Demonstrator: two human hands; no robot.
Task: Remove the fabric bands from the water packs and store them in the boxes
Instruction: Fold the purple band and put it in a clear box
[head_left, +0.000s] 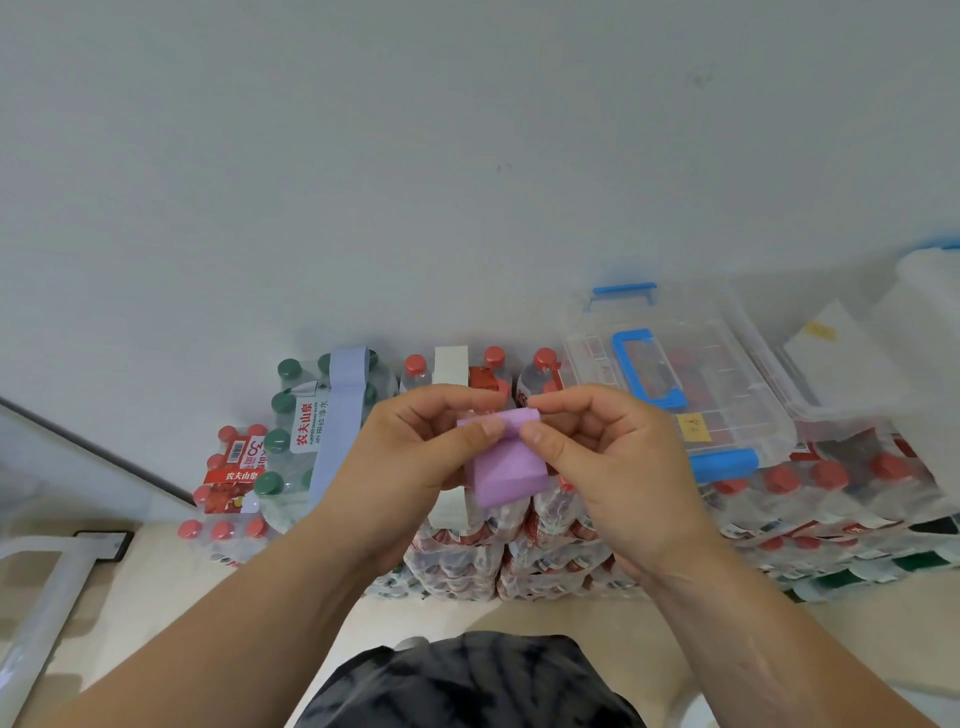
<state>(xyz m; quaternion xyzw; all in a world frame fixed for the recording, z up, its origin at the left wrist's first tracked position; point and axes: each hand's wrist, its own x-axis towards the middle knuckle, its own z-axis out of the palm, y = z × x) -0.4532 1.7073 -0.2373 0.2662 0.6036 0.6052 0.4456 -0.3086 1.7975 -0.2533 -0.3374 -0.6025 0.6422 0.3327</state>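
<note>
**Purple band is off its pack and is being folded for the box**

Judging from how things lie, the step in hand is the folding of one removed band, not the pulling off. The purple fabric band (506, 475) is already free and is held in the air in front of the stacked water packs (467, 561), between the two hands. Its upper edge is turned over into a fold, and the rest hangs down toward 6 o'clock.

The left hand (415, 467) has its fingers curled, and its thumb and forefinger pinch the fold on the left part. The right hand (608, 467) is curled in the same way and pinches the fold on the right part. The two thumb tips come near each other at the middle of the band. Neither hand is spread.

The next move, I think, is to finish the fold and carry the band to the clear plastic box (727, 384) with blue handle, which rests on the packs at about 2 o'clock from the hands. Its lid seems to be down, so one hand may need to open it while the other keeps the band pinched. Whether the latches are locked I cannot tell.

More work remains. A pale blue band (340, 410) goes round the green-capped pack (283, 452) at 10 o'clock, and a white band (451, 366) goes round a red-capped pack (415, 376) at 12 o'clock, just behind the hands
</note>
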